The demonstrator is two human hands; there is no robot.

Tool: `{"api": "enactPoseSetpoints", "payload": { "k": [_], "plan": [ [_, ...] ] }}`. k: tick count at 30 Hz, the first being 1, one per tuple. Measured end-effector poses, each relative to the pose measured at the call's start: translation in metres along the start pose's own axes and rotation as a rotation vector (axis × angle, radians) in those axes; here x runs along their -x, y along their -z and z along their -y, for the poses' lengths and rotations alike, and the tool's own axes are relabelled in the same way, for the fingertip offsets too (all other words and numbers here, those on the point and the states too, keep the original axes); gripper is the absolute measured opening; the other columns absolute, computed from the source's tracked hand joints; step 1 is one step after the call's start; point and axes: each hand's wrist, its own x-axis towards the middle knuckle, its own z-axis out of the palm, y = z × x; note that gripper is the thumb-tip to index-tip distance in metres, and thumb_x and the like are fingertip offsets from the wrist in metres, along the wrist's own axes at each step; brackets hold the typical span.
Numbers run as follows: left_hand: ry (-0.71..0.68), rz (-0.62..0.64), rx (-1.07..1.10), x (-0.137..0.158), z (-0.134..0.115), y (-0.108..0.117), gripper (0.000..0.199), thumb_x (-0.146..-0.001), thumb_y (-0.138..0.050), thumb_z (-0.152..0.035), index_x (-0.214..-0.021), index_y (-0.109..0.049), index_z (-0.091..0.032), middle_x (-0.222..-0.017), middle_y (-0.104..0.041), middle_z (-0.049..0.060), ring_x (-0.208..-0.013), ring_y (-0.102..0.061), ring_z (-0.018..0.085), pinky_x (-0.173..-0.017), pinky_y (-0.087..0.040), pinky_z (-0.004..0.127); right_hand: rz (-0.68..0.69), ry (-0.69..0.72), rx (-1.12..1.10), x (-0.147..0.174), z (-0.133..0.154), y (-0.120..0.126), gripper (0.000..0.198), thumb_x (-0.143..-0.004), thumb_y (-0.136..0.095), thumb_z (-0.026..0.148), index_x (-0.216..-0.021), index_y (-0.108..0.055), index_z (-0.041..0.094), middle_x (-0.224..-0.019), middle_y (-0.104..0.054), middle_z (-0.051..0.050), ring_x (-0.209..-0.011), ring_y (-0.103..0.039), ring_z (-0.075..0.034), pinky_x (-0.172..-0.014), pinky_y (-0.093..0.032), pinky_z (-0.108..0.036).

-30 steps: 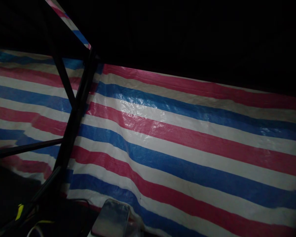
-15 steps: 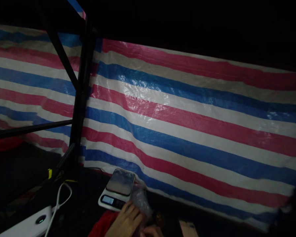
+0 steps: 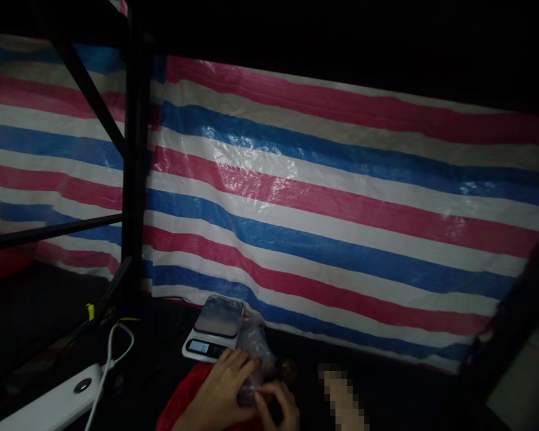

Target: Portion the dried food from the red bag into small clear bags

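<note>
My left hand is curled at the edge of a clear plastic bag, just in front of a small digital scale. Thumb and finger of my right hand pinch the same bag from the right side. The scale has a shiny dark weighing plate and a small lit display, whose digits are too blurred to read. Beneath and beside my left hand lies a crumpled red plastic bag. More clear plastic lies against the right side of the scale.
At lower left lies a white power bank-like device with a white cable. A black metal frame post stands at left. Striped tarpaulin hangs behind. A pale, pixelated strip lies to the right of my hands.
The view has tilted down and turned slightly right, so more of both hands shows. My right hand now visibly pinches the clear bag. The scale stays in place.
</note>
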Motion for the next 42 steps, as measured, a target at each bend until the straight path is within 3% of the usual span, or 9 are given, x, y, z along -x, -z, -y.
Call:
{"api": "enactPoseSetpoints", "payload": {
  "k": [6,10,17,26,34,42],
  "plan": [
    [0.058,-0.021,0.065,-0.012,-0.006,0.015,0.054,-0.069,-0.058,-0.046,-0.116,-0.046,-0.022,-0.105,-0.055,0.006,-0.099,-0.049,0.023,-0.089,-0.033,0.039,0.141,-0.090,-0.033,-0.004,0.012,0.014,0.013,-0.080,-0.050,0.030,-0.073,-0.059,0.023,-0.070,-0.062,0.001,-0.067,-0.056,-0.015,-0.063,-0.040,-0.025],
    [0.130,0.052,0.070,-0.018,-0.008,0.028,0.049,-0.071,-0.057,-0.049,-0.111,-0.049,-0.021,-0.100,-0.057,0.005,-0.095,-0.049,0.022,-0.087,-0.033,0.037,0.159,-0.203,0.063,-0.010,0.025,0.031,0.013,-0.081,-0.047,0.026,-0.084,-0.059,0.022,-0.086,-0.063,-0.003,-0.083,-0.056,-0.018,-0.077,-0.039,-0.031],
    [0.146,0.099,0.069,-0.021,-0.004,0.033,0.049,-0.076,-0.048,-0.053,-0.109,-0.048,-0.016,-0.104,-0.056,0.008,-0.098,-0.046,0.023,-0.087,-0.030,0.038,0.293,-0.306,0.062,-0.019,0.011,0.047,0.018,-0.079,-0.043,0.020,-0.080,-0.060,0.019,-0.084,-0.063,-0.005,-0.080,-0.055,-0.018,-0.076,-0.040,-0.032],
    [0.132,0.110,0.091,-0.020,-0.006,0.031,0.047,-0.076,-0.050,-0.052,-0.106,-0.048,-0.016,-0.100,-0.056,0.007,-0.096,-0.047,0.023,-0.086,-0.032,0.036,0.392,-0.277,0.171,-0.011,-0.006,0.044,0.015,-0.076,-0.049,0.021,-0.088,-0.058,0.019,-0.090,-0.059,-0.006,-0.083,-0.052,-0.019,-0.077,-0.041,-0.035],
    [0.151,0.111,0.132,-0.019,-0.006,0.028,0.043,-0.076,-0.051,-0.048,-0.106,-0.049,-0.016,-0.099,-0.055,0.007,-0.096,-0.048,0.022,-0.087,-0.033,0.037,0.407,-0.117,0.264,-0.003,-0.011,0.032,0.029,-0.078,-0.049,0.018,-0.106,-0.054,0.019,-0.105,-0.052,-0.010,-0.100,-0.046,-0.024,-0.088,-0.039,-0.043],
    [0.135,0.118,0.143,-0.019,-0.010,0.028,0.042,-0.076,-0.053,-0.046,-0.105,-0.049,-0.017,-0.096,-0.056,0.006,-0.093,-0.049,0.022,-0.084,-0.035,0.035,0.436,-0.123,0.270,-0.007,-0.018,0.028,0.018,-0.081,-0.044,0.013,-0.085,-0.062,0.017,-0.088,-0.057,-0.008,-0.087,-0.054,-0.020,-0.080,-0.044,-0.037]
  ]
}}
